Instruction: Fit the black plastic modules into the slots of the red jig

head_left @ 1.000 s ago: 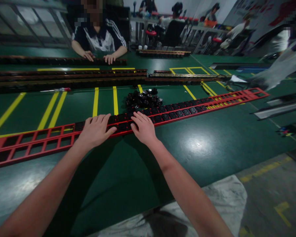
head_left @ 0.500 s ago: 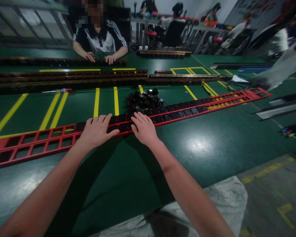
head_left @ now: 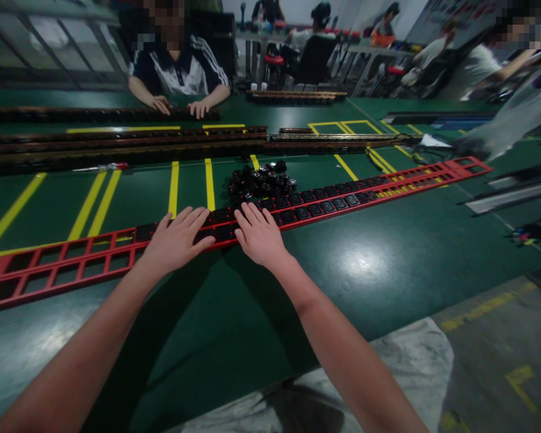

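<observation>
A long red frame (head_left: pixel 83 278) with two rows of square openings lies slantwise across the green table. Black square sockets (head_left: pixel 301 212) fill its middle stretch, while openings toward both ends hold none. My left hand (head_left: pixel 175 239) rests flat on the frame, fingers stretched over the sockets and thumb out to the right. Just right of it, my right hand (head_left: pixel 260 234) lies palm down on both rows with its fingers extended. Neither hand grips anything. Some sockets are hidden under my fingers. Beyond the frame, close to my right hand, sits a heap of loose black parts (head_left: pixel 258 180).
Long dark strips (head_left: pixel 130 141) run across the table behind the heap. A red-handled tool (head_left: pixel 112 166) lies near them. Across the table, a co-worker's hands (head_left: pixel 180 108) rest on another strip. Clear plastic sheeting (head_left: pixel 500 129) and pale bars (head_left: pixel 505 198) are at the right.
My right hand's fingers have shifted slightly over the sockets, and my left hand's fingers are a little more stretched. The camera view has moved slightly. The frame stays in place.
</observation>
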{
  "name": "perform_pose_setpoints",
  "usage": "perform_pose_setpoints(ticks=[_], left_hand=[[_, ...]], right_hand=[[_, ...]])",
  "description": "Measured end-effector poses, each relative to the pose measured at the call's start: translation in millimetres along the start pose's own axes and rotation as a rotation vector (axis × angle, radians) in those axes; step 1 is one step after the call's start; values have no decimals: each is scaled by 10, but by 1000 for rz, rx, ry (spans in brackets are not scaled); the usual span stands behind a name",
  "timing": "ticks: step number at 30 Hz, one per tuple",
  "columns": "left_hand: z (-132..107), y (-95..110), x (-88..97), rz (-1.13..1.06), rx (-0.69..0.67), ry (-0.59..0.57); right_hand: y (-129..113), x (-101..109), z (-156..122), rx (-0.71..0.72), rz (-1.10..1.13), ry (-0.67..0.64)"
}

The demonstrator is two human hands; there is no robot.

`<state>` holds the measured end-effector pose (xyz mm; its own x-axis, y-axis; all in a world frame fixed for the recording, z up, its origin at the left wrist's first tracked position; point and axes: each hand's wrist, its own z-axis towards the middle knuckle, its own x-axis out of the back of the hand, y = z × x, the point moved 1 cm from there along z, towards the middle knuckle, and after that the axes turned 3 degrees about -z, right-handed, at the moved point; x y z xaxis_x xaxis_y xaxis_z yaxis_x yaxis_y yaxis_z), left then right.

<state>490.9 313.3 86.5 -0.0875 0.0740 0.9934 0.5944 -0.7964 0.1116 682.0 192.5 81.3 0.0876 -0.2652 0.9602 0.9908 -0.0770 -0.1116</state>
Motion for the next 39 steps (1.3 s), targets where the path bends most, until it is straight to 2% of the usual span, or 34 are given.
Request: perform_pose_setpoints(ticks=[6,14,22,39], left_hand=[[-1,11,20,-9,-16,25],[-2,9,10,-8,-21,52],[-19,52,41,22,-27,74],[-17,21,30,15,-31,39]], right_hand=[[30,-35,-2,-23,77,56],[27,-40,2,-53,137,70],[50,-51,6,-194,85,117],[101,-32,15,-194,108,107]])
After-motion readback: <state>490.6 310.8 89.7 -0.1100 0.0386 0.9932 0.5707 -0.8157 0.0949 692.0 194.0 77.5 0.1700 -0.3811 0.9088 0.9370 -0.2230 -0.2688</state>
